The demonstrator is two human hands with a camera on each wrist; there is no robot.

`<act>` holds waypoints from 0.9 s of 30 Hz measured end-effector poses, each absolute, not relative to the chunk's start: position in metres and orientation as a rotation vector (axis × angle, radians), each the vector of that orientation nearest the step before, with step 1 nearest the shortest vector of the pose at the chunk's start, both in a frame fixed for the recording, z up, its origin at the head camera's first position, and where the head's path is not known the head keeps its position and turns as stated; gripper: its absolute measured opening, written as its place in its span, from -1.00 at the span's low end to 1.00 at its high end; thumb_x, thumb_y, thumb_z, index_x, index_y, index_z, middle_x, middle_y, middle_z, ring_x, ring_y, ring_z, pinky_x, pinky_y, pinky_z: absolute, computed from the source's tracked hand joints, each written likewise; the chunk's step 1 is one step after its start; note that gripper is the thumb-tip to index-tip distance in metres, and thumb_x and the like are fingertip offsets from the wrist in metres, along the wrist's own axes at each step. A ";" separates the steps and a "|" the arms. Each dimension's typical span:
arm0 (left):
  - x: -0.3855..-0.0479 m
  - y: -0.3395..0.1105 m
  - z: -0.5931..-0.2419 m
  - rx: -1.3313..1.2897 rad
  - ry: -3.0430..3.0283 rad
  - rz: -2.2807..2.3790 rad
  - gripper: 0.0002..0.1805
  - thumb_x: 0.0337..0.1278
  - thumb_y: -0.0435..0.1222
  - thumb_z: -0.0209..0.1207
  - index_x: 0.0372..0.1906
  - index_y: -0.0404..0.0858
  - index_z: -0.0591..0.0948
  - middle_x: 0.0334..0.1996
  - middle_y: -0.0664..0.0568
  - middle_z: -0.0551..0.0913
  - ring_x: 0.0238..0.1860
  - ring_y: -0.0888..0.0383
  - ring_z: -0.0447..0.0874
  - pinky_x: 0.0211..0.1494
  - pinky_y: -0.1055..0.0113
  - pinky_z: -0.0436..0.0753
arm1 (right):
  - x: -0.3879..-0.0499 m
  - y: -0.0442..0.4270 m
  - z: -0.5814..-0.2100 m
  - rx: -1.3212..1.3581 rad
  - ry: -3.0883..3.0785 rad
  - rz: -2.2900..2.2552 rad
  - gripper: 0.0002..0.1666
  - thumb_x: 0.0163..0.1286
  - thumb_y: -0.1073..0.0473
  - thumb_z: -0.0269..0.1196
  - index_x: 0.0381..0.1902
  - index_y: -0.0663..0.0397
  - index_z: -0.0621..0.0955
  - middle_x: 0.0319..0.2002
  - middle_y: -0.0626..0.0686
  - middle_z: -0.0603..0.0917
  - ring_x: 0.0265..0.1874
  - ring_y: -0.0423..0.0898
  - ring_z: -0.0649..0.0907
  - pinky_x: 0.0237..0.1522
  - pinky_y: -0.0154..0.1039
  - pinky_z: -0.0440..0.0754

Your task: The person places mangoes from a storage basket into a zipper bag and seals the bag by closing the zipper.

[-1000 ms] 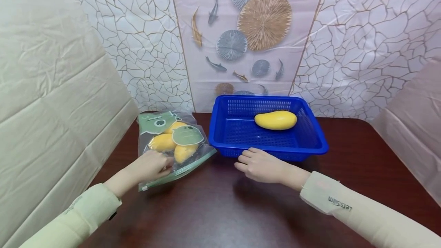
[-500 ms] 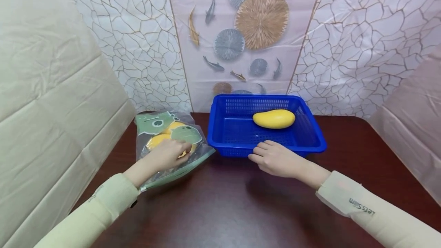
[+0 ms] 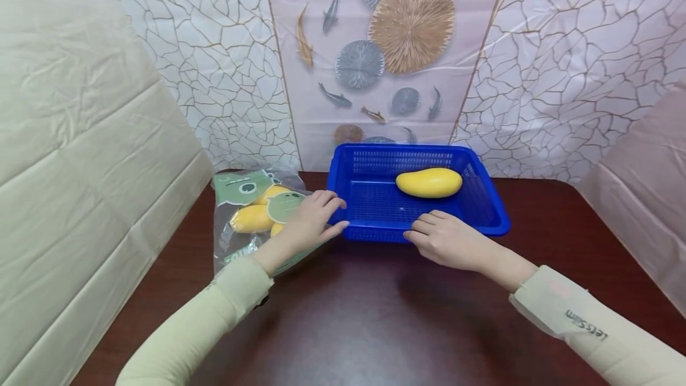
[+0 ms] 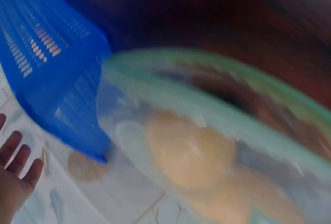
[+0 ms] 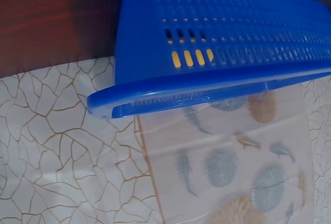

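Observation:
My left hand (image 3: 308, 219) reaches over the right part of a clear zip bag (image 3: 225, 249), its fingers spread toward the left end of a blue plastic basket (image 3: 343, 231). Nothing shows between those fingers. In the bag, which has a green dinosaur print, lie several yellow mangoes (image 3: 250, 219); my left hand and forearm hide part of them. One mango (image 3: 429, 183) lies in the right half of the basket. At the basket's front rim is my right hand (image 3: 447, 242), fingers loosely bent, with no object visible in it. Whether it touches the rim I cannot tell.
The basket and bag stand side by side at the back of a dark brown table (image 3: 375, 314). Behind them hangs a patterned cloth backdrop (image 3: 375, 76). A pale cloth (image 3: 107, 136) slopes down along the left side, another (image 3: 643, 183) along the right.
My left hand has moved right and forward across the bag to the basket's left end, and its fingers have spread. My right hand has shifted right along the front rim.

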State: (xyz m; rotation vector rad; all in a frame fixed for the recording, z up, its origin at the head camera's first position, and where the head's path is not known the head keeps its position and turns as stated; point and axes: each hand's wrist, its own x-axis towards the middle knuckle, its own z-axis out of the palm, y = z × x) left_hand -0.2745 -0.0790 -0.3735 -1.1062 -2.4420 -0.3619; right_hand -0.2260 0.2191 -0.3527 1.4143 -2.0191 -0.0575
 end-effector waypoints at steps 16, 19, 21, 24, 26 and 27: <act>-0.295 -0.026 -0.382 -0.877 -2.706 -0.420 -0.33 0.21 0.20 -0.03 0.31 -0.08 0.32 0.31 -0.09 0.31 0.39 -0.07 0.16 0.39 -0.06 0.19 | -0.234 0.225 -0.358 1.387 -2.069 -0.068 -0.56 0.45 0.15 -0.17 -0.32 0.14 0.65 -0.41 0.02 0.64 -0.36 -0.06 0.59 -0.30 -0.20 0.55; -0.299 -0.024 -0.387 -0.810 -2.781 -0.413 -0.27 0.16 0.26 -0.04 0.35 -0.03 0.27 0.42 -0.13 0.14 0.47 -0.15 -0.03 0.43 -0.14 0.08 | -0.238 0.223 -0.356 1.379 -2.092 -0.067 -0.64 0.43 0.17 -0.07 -0.31 0.15 0.65 -0.40 0.01 0.64 -0.35 -0.06 0.59 -0.29 -0.21 0.55; -0.300 -0.022 -0.390 -0.778 -2.808 -0.415 -0.23 0.12 0.29 -0.02 0.36 -0.01 0.26 0.46 -0.14 0.04 0.48 -0.21 -0.12 0.42 -0.17 0.06 | -0.242 0.222 -0.354 1.372 -2.109 -0.069 -0.85 0.25 0.24 0.15 -0.30 0.15 0.65 -0.39 0.01 0.64 -0.35 -0.07 0.59 -0.28 -0.21 0.55; -0.301 -0.020 -0.391 -0.754 -2.814 -0.408 -0.21 0.09 0.31 -0.01 0.37 0.00 0.25 0.48 -0.15 -0.04 0.47 -0.29 -0.17 0.40 -0.19 0.09 | -0.246 0.219 -0.348 1.368 -2.115 -0.081 -0.73 -0.06 0.31 0.37 -0.30 0.15 0.65 -0.39 0.02 0.64 -0.36 -0.06 0.59 -0.26 -0.21 0.55; -0.300 -0.020 -0.391 -0.738 -2.812 -0.398 -0.21 0.09 0.30 -0.01 0.37 0.00 0.25 0.49 -0.16 -0.07 0.46 -0.34 -0.16 0.39 -0.20 0.12 | -0.248 0.217 -0.343 1.373 -2.108 -0.092 -0.71 -0.08 0.31 0.38 -0.30 0.15 0.65 -0.39 0.02 0.64 -0.36 -0.06 0.58 -0.25 -0.21 0.55; -0.300 -0.020 -0.391 -0.731 -2.817 -0.390 -0.21 0.10 0.30 -0.02 0.37 0.01 0.25 0.49 -0.15 -0.08 0.45 -0.35 -0.15 0.39 -0.20 0.13 | -0.249 0.216 -0.341 1.377 -2.102 -0.100 -0.71 -0.08 0.30 0.38 -0.30 0.15 0.65 -0.39 0.03 0.64 -0.37 -0.05 0.59 -0.26 -0.21 0.56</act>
